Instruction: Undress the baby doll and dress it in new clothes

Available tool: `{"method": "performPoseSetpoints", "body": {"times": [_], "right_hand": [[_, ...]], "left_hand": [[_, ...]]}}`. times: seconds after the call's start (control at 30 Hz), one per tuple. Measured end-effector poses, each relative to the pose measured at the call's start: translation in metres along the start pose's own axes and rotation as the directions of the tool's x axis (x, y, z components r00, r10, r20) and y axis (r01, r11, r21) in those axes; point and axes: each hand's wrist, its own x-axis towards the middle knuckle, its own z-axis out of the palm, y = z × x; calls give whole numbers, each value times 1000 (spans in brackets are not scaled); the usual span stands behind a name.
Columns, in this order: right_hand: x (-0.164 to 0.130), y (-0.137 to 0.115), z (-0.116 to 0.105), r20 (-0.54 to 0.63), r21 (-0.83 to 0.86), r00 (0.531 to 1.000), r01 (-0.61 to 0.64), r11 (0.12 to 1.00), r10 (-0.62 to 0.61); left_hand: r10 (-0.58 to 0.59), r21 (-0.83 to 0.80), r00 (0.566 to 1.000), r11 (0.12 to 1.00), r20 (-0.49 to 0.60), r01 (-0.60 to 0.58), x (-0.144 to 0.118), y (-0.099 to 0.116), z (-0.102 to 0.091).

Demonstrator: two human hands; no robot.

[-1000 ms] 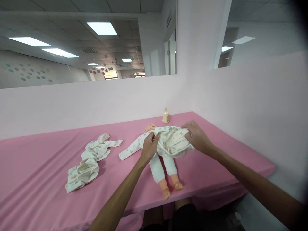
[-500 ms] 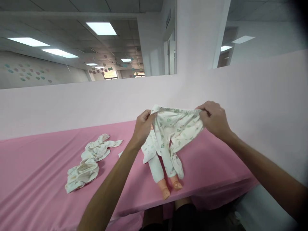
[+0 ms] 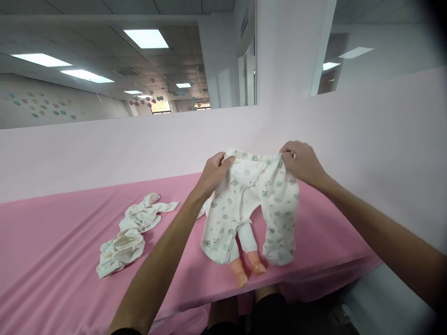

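A pair of white baby pants [image 3: 279, 204] with small green prints hangs by its elastic waistband between my hands, above the table. My left hand [image 3: 217, 173] is closed on one end of the waistband, thumb on top. The other end is pinched in my right hand [image 3: 301, 162]. Behind the pants lies a doll [image 3: 247, 238] on its back, its bare feet toward me and its legs in white cloth. The pants hide its upper body and head; a bit of printed sleeve shows at the left.
Crumpled printed baby clothes [image 3: 131, 235] lie left of my left forearm. A pink cloth [image 3: 52, 232] covers the table, whose front edge is just above my knees. A white wall [image 3: 167, 149] with windows or mirrors rises behind it.
The pants have spread out, their legs now hanging apart and facing flat toward me. My hands have moved a little closer together and slightly up.
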Motion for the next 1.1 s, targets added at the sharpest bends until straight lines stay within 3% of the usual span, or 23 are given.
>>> {"method": "performPoseSetpoints", "body": {"times": [0.07,0.13,0.27,0.37,0.5,0.57,0.63,0.73,0.87,0.97,1.1], "right_hand": [[-4,1,1,241,147,967,-123,981,85],[-7,-1,0,460,286,882,-258,923,104],[-11,-11,5,661,422,747,-443,791,66],[-15,-19,18,709,439,705,-463,770,20],[-20,-25,27,683,428,730,-409,806,8],[-21,-24,24,684,469,729,-423,776,-16],[-21,-21,19,696,533,717,-482,696,-37],[-24,-11,17,704,617,710,-601,509,-14],[-32,-3,28,723,674,690,-696,245,-29],[-38,-8,39,795,606,600,-772,195,-94],[-45,-17,53,893,451,424,-823,345,-153]], "left_hand": [[-35,39,997,999,66,33,-4,-7,4],[-71,76,991,995,114,62,-9,-10,6],[-38,139,978,990,206,9,-15,-8,10],[21,167,965,984,262,-67,-16,-3,12],[23,190,946,978,323,-89,-19,3,9],[-14,198,924,978,381,-66,-20,3,1],[-78,217,895,976,439,-21,-20,1,-9],[-149,251,875,967,460,33,-20,-1,-21],[-145,216,866,975,478,44,-20,1,-21],[-106,174,855,985,508,19,-22,7,-12],[-42,194,862,979,505,-66,-26,12,1]]}}
